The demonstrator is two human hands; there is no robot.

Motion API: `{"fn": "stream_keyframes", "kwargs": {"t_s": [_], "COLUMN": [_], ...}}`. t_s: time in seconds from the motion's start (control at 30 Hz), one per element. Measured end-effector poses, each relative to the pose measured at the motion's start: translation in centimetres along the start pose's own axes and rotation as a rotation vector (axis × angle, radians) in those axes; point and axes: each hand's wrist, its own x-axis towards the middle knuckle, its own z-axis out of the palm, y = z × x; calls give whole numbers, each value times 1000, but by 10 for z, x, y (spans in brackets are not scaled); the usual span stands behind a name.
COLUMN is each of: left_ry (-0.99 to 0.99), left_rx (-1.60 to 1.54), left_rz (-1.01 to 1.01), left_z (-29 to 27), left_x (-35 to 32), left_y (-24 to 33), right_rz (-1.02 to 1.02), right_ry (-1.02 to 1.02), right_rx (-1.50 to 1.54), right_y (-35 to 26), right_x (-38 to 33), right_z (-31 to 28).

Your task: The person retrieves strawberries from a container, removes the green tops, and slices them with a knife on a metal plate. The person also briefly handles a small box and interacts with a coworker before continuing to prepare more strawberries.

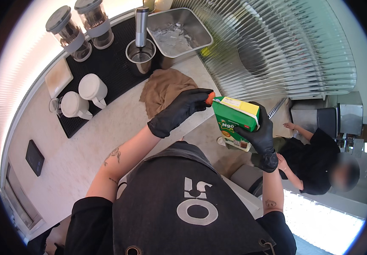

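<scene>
The pale bench point(68, 155) sweeps around the person from the left, and over on the right a co-worker point(315, 157) in black stands well apart from all this. On the bench's far side lies a black mat point(114, 61), with a steel tub point(200, 34) at its right end and a crumpled brown cloth point(162, 87) nearer the person. The carton point(231, 117), green with a yellow top, is up in the air right of the cloth, slightly tilted. The gloved right hand point(262, 131) has it, fingers wrapped about its right side and thumb across the front. The gloved left hand point(179, 108) reaches across to the opposite top corner, its fingers drawn together on a small red piece point(210, 98) just there; whether that is a cap or a tool, I cannot tell. To my eye the step in hand is working at that corner, and the next move calls for a firm left pinch and a steady carton, not squeezed hard.
</scene>
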Motion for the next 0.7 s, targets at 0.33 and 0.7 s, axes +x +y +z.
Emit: {"fn": "stream_keyframes", "kwargs": {"t_s": [0.33,0.7], "left_ry": [104,-29], "left_rx": [-68,-228], "left_rz": [-127,-41], "left_z": [5,-3], "left_x": [1,4], "left_y": [8,-7], "right_rz": [29,-6], "right_ry": [-31,8], "right_rx": [-45,-84], "right_y": [-16,-21], "right_x": [7,7], "right_z": [2,4]}}
